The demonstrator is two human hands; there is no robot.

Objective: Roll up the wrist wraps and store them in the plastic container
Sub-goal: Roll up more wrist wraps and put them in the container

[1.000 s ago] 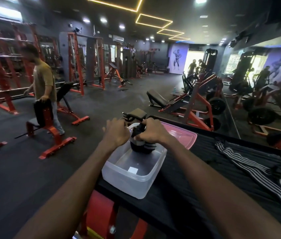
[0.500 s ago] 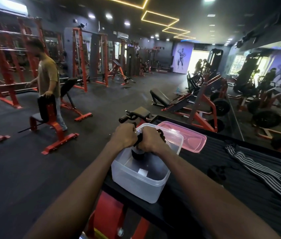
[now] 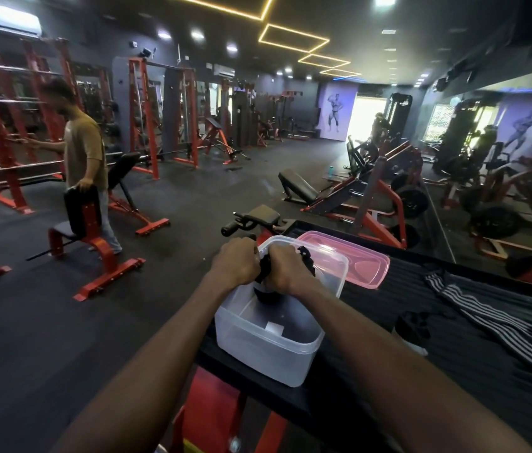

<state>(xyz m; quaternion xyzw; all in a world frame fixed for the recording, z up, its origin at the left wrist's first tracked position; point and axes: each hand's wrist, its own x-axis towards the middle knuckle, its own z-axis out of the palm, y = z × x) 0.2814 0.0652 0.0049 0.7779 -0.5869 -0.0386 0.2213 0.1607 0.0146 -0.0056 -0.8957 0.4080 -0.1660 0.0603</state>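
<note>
**Both hands press the rolled wrap into the box**

We take the clear plastic container (image 3: 271, 335) as our landmark. It stands on the black ribbed platform (image 3: 473, 364), at the platform's left edge, with open floor below that side. Our left hand (image 3: 236, 263) and right hand (image 3: 286, 268) meet above the far half of the container, knuckles up, touching each other. The fingers of both hands are curled shut around a dark rolled wrist wrap (image 3: 266, 289); the lower end of the roll shows under the hands, inside the container walls. We cannot tell if the roll already touches the bottom. A loose black end sticks up behind the right hand.

Behind the container, touching its far right corner, lies the pink lid (image 3: 359, 264). To the right of the container, well apart, lies a striped wrap (image 3: 500, 315), not yet rolled. Between them sits a small dark object, maybe another roll; it is too blurred to say.

We judge the task about half done: one roll is going in and at least one wrap waits.

What could go wrong:
- The roll may spring open when we let go, because the loose end seems not fastened.
- The container sits near the platform edge, so a push downward or to the left may tip it to the floor.
- A roll standing upright may be too tall for the lid to close.
</note>
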